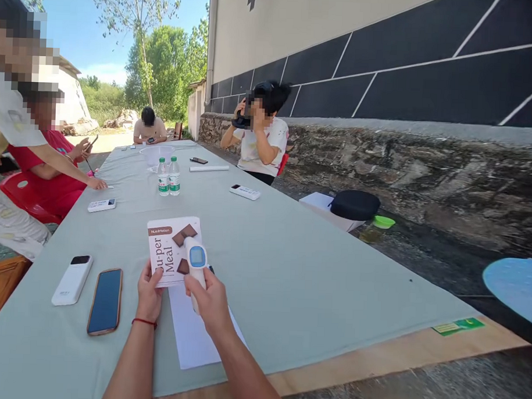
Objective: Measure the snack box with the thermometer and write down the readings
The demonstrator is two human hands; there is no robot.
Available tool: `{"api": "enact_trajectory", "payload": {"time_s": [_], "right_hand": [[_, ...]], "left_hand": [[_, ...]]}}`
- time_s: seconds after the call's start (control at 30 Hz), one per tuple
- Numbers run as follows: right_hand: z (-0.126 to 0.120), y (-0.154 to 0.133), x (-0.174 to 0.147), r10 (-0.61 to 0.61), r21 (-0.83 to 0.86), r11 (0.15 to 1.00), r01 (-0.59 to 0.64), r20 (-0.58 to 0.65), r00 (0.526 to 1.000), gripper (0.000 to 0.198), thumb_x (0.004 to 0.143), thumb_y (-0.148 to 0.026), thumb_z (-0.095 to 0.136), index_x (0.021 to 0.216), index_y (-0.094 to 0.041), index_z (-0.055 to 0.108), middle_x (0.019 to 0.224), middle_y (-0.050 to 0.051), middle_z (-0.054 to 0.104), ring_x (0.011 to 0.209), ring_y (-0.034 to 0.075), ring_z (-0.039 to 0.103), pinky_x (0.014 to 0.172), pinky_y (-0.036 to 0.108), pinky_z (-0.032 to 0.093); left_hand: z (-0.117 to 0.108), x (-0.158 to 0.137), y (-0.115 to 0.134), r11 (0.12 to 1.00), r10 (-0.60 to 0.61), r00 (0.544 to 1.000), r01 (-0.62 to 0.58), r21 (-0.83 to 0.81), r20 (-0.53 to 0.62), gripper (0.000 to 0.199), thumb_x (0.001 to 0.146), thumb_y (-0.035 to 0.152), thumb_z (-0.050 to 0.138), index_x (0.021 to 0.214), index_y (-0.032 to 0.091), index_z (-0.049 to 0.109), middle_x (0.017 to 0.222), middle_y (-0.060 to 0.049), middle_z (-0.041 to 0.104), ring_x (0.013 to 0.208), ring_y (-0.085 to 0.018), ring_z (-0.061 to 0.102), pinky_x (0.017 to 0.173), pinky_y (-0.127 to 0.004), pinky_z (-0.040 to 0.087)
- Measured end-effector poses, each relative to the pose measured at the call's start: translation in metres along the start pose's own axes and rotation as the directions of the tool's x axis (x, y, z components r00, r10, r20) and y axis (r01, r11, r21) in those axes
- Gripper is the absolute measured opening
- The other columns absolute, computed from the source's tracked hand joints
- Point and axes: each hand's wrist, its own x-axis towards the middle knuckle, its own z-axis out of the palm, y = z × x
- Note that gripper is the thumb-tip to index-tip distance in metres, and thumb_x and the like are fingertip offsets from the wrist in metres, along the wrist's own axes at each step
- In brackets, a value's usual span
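My left hand (150, 291) grips the lower left corner of a white and brown box (162, 248) printed "NutriMotion" and "Meal", with pictures of chocolate pieces. In my right hand (212, 299) is a white infrared thermometer (197, 261), its small blue-rimmed screen facing me. The thermometer's head overlaps the right side of the box; I cannot tell whether they touch. Below both hands, a white sheet of paper (191, 339) lies on the table. A phone in a brown case (105, 301) and a white power bank (72, 280) lie to the left of my left hand.
The long table (315, 294) has a grey-green cloth. Two water bottles (168, 178), a clear basin (156, 155), a white roll (209, 169) and more power banks (245, 192) stand or lie farther off. Several people sit or stand around it. A black case (354, 205) is at the right.
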Motion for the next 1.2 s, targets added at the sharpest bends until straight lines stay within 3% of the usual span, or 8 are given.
{"api": "enact_trajectory", "payload": {"time_s": [0.3,0.63,1.2], "right_hand": [[-0.012,0.025,-0.009,0.061,-0.091,0.994,-0.064,-0.025,0.998,0.029,0.066,-0.050,0.061,0.065,-0.022,0.055,0.053,-0.003,0.052,0.052,0.015,0.047,0.054,0.027,0.038],[-0.006,0.013,-0.007,0.079,-0.101,0.992,-0.082,-0.038,0.996,0.025,0.064,-0.048,0.059,0.064,-0.023,0.056,0.049,-0.004,0.051,0.049,0.014,0.046,0.050,0.027,0.038],[-0.006,0.015,-0.007,0.080,-0.148,0.985,-0.087,-0.057,0.995,0.023,0.066,-0.046,0.058,0.063,-0.023,0.055,0.049,-0.004,0.052,0.049,0.015,0.048,0.049,0.027,0.038]], "left_hand": [[-0.001,0.001,0.002,1.000,0.006,1.000,-0.006,0.005,-0.012,0.059,0.060,0.041,0.092,0.110,0.017,0.071,0.109,-0.009,0.074,0.089,-0.019,0.069,0.075,-0.029,0.055],[-0.002,0.002,0.002,1.000,0.012,1.000,-0.012,0.004,0.004,0.058,0.062,0.043,0.091,0.109,0.018,0.071,0.108,-0.009,0.076,0.089,-0.021,0.071,0.077,-0.032,0.055],[0.004,-0.003,0.008,1.000,0.003,1.000,-0.003,-0.017,0.022,0.055,0.061,0.041,0.092,0.107,0.017,0.072,0.106,-0.010,0.076,0.086,-0.021,0.071,0.076,-0.031,0.056]]}}
